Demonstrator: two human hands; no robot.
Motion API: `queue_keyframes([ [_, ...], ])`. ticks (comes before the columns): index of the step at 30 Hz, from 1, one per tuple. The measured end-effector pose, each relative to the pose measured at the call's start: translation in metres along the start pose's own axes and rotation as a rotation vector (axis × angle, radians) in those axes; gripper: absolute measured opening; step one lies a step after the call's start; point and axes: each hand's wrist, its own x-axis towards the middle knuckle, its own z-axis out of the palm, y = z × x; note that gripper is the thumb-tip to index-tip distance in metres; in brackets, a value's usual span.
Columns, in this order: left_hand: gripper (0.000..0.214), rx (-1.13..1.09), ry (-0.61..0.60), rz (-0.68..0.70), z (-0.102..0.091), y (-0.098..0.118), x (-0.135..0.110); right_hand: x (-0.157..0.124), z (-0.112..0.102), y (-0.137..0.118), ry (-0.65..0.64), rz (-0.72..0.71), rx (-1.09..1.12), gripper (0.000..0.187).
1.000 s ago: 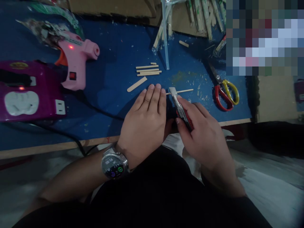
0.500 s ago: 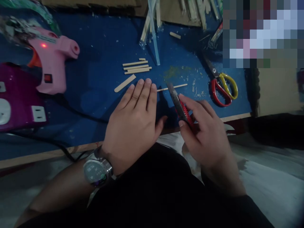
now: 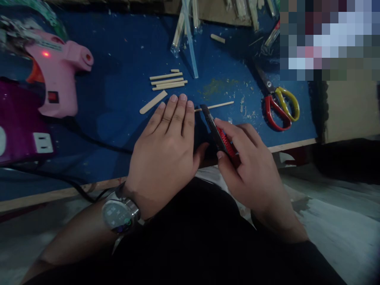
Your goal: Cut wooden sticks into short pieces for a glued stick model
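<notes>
My left hand lies flat, fingers stretched out, on the blue board, its fingertips pressing the left end of a thin wooden stick. A watch sits on that wrist. My right hand is closed round a red utility knife, whose blade tip rests on the stick just right of my left fingers. A flat ice-cream stick lies just left of my left fingertips, and a small row of cut sticks lies beyond them.
A pink glue gun with a lit red lamp lies at the left beside a purple power strip and a black cable. Red-and-yellow scissors rest at the right. Clear glue sticks and bundled sticks lie at the far edge.
The view has shifted, so everything sits further left. The knife blade has tilted and slid left along the stick, closer to my left fingertips. My left hand stays flat.
</notes>
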Motion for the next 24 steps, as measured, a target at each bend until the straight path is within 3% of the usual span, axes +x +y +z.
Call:
queue_keyframes([
  [24,0.073,0.001,-0.048,0.052,-0.005,0.002,-0.004,0.005,0.009,-0.015,0.024,0.017,-0.11,0.062],
])
